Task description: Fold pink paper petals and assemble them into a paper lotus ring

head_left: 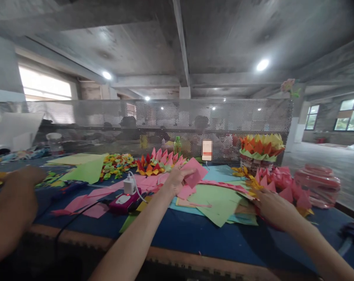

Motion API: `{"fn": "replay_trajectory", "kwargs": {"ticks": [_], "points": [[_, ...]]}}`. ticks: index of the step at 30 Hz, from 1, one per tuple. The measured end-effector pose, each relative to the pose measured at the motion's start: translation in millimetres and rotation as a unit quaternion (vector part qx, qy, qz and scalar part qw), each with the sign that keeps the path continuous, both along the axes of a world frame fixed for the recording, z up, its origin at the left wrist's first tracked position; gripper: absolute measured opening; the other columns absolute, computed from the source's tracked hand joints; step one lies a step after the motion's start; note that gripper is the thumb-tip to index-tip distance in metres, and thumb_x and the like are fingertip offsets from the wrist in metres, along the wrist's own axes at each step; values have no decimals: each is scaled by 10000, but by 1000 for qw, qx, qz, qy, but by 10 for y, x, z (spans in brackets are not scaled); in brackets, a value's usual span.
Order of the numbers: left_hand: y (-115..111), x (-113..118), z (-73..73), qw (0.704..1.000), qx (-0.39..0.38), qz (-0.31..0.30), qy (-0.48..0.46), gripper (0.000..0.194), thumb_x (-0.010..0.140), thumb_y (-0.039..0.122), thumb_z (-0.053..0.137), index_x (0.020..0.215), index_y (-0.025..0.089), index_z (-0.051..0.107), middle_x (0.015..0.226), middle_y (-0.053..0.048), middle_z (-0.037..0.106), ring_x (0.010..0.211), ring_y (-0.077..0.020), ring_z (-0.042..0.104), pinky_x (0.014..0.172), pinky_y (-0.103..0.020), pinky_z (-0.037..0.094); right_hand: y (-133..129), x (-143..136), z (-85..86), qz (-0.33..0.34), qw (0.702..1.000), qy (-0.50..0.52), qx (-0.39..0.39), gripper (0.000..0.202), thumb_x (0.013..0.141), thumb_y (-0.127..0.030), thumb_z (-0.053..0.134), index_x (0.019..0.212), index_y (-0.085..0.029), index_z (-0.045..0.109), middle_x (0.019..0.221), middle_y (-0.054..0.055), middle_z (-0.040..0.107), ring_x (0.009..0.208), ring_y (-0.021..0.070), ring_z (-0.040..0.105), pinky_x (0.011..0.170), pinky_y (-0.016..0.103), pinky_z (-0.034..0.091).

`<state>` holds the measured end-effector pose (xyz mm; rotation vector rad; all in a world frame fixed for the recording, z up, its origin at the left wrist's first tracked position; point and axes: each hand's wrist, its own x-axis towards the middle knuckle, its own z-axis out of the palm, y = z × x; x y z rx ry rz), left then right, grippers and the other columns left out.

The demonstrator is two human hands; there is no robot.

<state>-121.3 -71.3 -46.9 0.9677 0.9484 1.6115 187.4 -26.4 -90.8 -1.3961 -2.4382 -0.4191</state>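
Note:
A square of pink paper (196,173) is held up in my left hand (177,181), pinched between thumb and fingers above the middle of the table. My right hand (272,205) is low at the right, its fingertips beside folded yellow-orange paper (253,181). Those fingers are blurred and partly hidden, so I cannot tell whether they grip anything. Close to this hand lies a group of pink folded paper petals (284,185). Sheets of green paper (220,205) spread between my hands, with blue paper (220,173) behind them.
Another person's arm (13,210) reaches in at the left. A power strip (126,201) with a white charger (129,184) sits left of my forearm. A pink plastic jar (317,185) stands right. Behind are a layered paper flower (261,147) and a perforated metal screen (106,117).

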Motion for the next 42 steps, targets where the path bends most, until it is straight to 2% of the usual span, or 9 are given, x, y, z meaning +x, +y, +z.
{"fn": "replay_trajectory", "kwargs": {"ticks": [4, 8, 11, 13, 14, 18, 24, 33, 42], "points": [[33, -30, -36, 1000, 10, -8, 18, 333, 510, 217, 803, 800, 136, 661, 748, -67, 686, 680, -177, 631, 593, -249, 473, -387, -691, -47, 92, 992, 46, -75, 447, 908, -297, 341, 1289, -99, 468, 1301, 197, 501, 1197, 280, 475, 956, 401, 389], [57, -54, -61, 1000, 12, -3, 24, 337, 517, 228, 798, 813, 141, 661, 738, -60, 683, 706, -191, 638, 608, -264, 482, -902, -1174, 54, 211, 956, 80, -189, 480, 872, -323, 454, 1293, -94, 472, 1329, 193, 474, 1240, 304, 419, 1003, 415, 342], [64, -44, -72, 1000, 3, -5, 21, 362, 501, 238, 806, 816, 143, 655, 718, -50, 678, 699, -190, 637, 608, -271, 490, -1235, -1223, 251, 384, 832, 113, -383, 375, 911, -347, 387, 1217, -214, 558, 1035, 33, 687, 922, 194, 637, 800, 259, 476], [61, -27, -78, 1000, -6, -5, 20, 359, 483, 236, 814, 788, 144, 647, 689, -39, 670, 656, -175, 629, 576, -259, 486, -1321, -1195, 356, 426, 761, 120, -475, 375, 914, -378, 378, 1173, -213, 593, 911, 16, 713, 801, 150, 656, 706, 213, 483], [58, -17, -81, 1000, -11, -2, 20, 351, 476, 234, 817, 768, 145, 642, 673, -32, 665, 632, -166, 622, 558, -250, 480, -1312, -1183, 385, 418, 764, 135, -473, 365, 911, -375, 381, 1114, -203, 631, 863, 20, 717, 754, 142, 654, 670, 205, 478], [34, 21, -90, 999, -16, 0, 36, 301, 496, 252, 805, 720, 155, 628, 633, -10, 650, 581, -146, 601, 527, -236, 464, -1012, -1176, 375, 324, 871, 213, -301, 282, 877, -274, 429, 950, -197, 690, 768, 22, 712, 693, 143, 625, 642, 224, 444], [25, 92, -168, 998, -20, -11, 64, 272, 504, 245, 794, 695, 161, 619, 594, 5, 622, 534, -141, 569, 537, -258, 450, -369, -1077, 379, 262, 928, 229, -134, 229, 809, -199, 477, 930, -186, 672, 876, 58, 684, 747, 173, 603, 673, 279, 452], [41, 311, -371, 987, -45, -85, 130, 260, 552, 268, 748, 756, 136, 656, 701, -37, 647, 621, -141, 582, 549, -221, 417, -147, -791, 337, 337, 934, -37, 114, 252, 832, -186, 541, 1079, -221, 574, 1047, 69, 571, 944, 205, 512, 819, 362, 382], [120, 337, -475, 968, -83, -86, 221, 384, 587, 445, 728, 728, 123, 573, 683, -60, 637, 609, -143, 608, 605, -281, 493, -149, -673, 211, 246, 958, -92, 115, 114, 799, -122, 551, 713, -178, 600, 804, 52, 598, 795, 195, 491, 737, 343, 318]]}}
